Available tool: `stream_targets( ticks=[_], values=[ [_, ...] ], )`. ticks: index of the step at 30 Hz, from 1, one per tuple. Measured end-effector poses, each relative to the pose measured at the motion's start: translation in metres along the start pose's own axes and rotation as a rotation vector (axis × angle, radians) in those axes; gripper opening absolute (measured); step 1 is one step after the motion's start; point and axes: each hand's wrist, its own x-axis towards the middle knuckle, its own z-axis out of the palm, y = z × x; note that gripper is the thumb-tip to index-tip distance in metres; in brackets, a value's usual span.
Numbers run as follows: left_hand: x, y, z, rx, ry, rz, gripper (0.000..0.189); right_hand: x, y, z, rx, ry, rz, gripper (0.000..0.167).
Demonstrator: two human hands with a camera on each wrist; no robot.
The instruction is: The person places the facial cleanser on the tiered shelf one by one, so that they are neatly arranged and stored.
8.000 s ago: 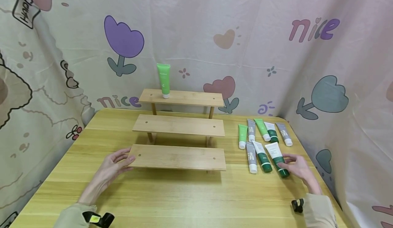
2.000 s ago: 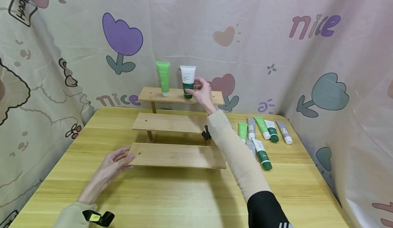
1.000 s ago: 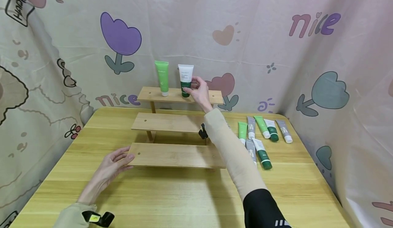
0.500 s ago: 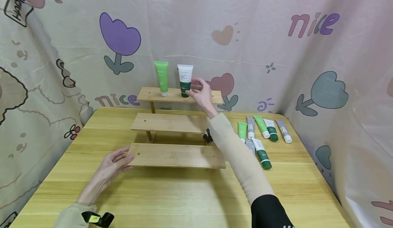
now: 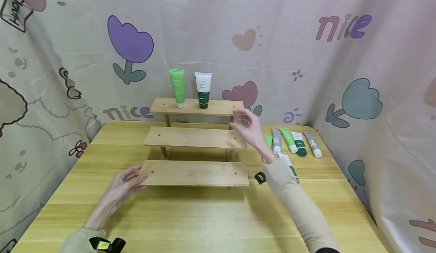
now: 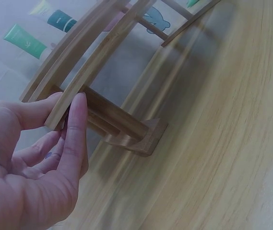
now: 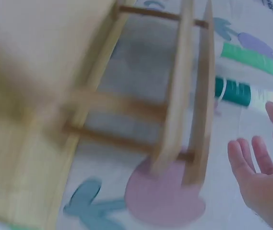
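Observation:
A three-step wooden display rack (image 5: 195,173) stands on the table. My left hand (image 5: 120,186) grips the left end of its lowest step; in the left wrist view, thumb and fingers (image 6: 74,139) pinch the board from both sides. On the top step a light green squeeze tube (image 5: 177,88) and a white and dark green squeeze tube (image 5: 203,90) stand upright on their caps, side by side with a gap. My right hand (image 5: 251,130) is in the air right of the middle and top steps, fingers loosely bent and holding nothing. In the right wrist view the rack is blurred.
Several more tubes lie on the table at the right: a grey tube (image 5: 312,145), a light green tube (image 5: 288,140), a white and green tube (image 5: 298,144) and others, some hidden by my right arm. A printed curtain (image 5: 272,56) hangs behind the table.
My right hand took a white and green tube from the right-hand group, stood it on the top step, let go and drew back to the right. The left hand stays on the rack.

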Motion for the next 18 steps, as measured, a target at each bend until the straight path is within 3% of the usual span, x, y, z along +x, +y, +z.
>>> stream_targets(
  ticks=[7, 13, 18],
  values=[
    [0.001, -0.001, 0.000, -0.036, 0.002, 0.000, 0.074, -0.050, 0.026, -0.060, -0.196, -0.023, 0.037, 0.037],
    [0.002, -0.001, 0.000, -0.024, -0.002, -0.001, 0.075, -0.088, 0.047, -0.108, -0.392, -0.036, 0.120, 0.031],
    [0.001, -0.001, 0.000, -0.018, -0.002, -0.001, 0.074, -0.111, 0.064, -0.138, -0.473, -0.052, 0.155, 0.028]
  ],
)
